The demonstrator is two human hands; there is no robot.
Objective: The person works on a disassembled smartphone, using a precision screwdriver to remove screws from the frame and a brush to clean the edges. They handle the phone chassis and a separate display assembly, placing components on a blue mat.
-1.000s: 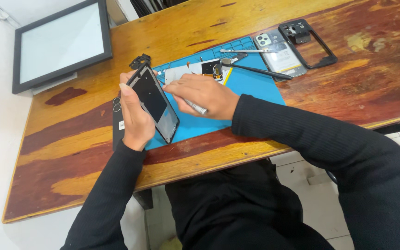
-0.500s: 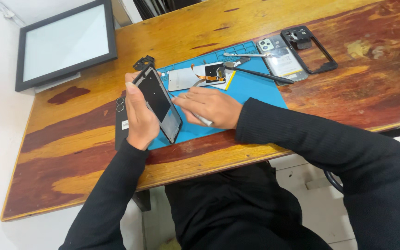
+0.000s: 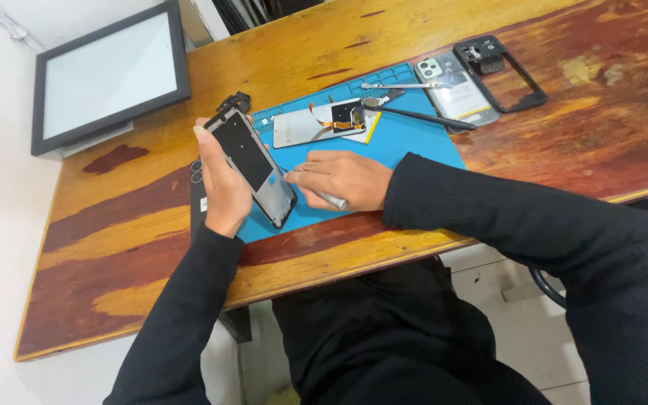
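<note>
My left hand (image 3: pixel 221 187) holds a dark opened phone body (image 3: pixel 251 164) tilted on its edge over the left end of a blue work mat (image 3: pixel 406 142). My right hand (image 3: pixel 343 178) rests on the mat just right of the phone and grips a thin silver tool (image 3: pixel 329 199), its tip pointing toward the phone's lower end. Behind my hands on the mat lies a white panel (image 3: pixel 301 127) with a small dark board and an orange flex cable (image 3: pixel 345 117) on it.
A black-framed screen (image 3: pixel 110 71) lies at the table's back left. Tweezers (image 3: pixel 391 86) and a black stylus-like tool (image 3: pixel 421 116) lie on the mat's far edge. A phone back cover (image 3: pixel 455 86) and a black frame (image 3: pixel 505 71) lie beyond. Wooden table edge (image 3: pixel 279 289) runs near me.
My hands and the phone body stay in much the same place. The right hand has shifted slightly along the mat beside the phone's lower end.
</note>
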